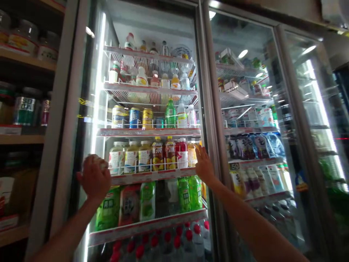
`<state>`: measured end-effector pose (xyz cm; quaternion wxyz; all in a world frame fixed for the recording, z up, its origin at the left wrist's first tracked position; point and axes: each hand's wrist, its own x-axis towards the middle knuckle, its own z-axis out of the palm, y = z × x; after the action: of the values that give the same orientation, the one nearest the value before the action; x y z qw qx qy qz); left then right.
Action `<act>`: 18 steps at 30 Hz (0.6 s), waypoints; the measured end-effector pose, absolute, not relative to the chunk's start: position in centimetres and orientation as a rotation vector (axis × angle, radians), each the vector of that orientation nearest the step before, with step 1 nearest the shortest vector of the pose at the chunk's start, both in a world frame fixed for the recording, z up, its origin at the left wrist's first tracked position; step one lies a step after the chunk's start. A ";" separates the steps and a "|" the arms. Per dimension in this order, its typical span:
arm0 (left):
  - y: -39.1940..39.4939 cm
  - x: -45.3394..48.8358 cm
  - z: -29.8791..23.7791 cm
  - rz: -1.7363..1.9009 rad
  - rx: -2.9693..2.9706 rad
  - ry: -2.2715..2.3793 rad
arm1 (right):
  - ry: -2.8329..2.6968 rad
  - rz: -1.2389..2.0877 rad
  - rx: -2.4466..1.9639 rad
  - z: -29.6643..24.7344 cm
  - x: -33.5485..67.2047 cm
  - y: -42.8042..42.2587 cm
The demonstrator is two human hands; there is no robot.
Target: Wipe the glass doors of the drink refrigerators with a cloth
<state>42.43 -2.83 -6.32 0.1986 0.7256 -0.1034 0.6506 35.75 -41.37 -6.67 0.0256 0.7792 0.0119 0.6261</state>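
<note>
My left hand is closed on a crumpled pale cloth, held up at the left side of a glass fridge door. Most of the cloth is hidden behind my fingers. My right hand is raised near the right edge of the same door, fingers stretched out and nothing in them. Whether its palm touches the glass I cannot tell. Behind the door, a row of bottled drinks stands on a shelf level with both hands.
Large green bottles fill a lower shelf, with red-capped bottles beneath. A metal door frame separates this door from a second stocked fridge on the right. At the left stands a wooden shelf of jars and cans.
</note>
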 end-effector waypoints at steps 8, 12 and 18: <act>-12.5 41.2 -8.0 1.875 2.187 -1.148 | 0.103 1.844 2.385 -6.2 35.3 -42.4; -5.9 42.5 -6.0 1.972 2.068 -0.556 | 0.075 1.847 2.393 -6.1 35.2 -42.2; -7.0 41.8 -5.7 1.964 2.084 -0.597 | 0.039 1.897 2.380 -6.4 35.8 -41.7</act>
<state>41.81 -7.01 -5.73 0.1079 0.7084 -0.2029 0.6674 35.84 -41.70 -6.37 0.0491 0.7810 0.0128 0.6225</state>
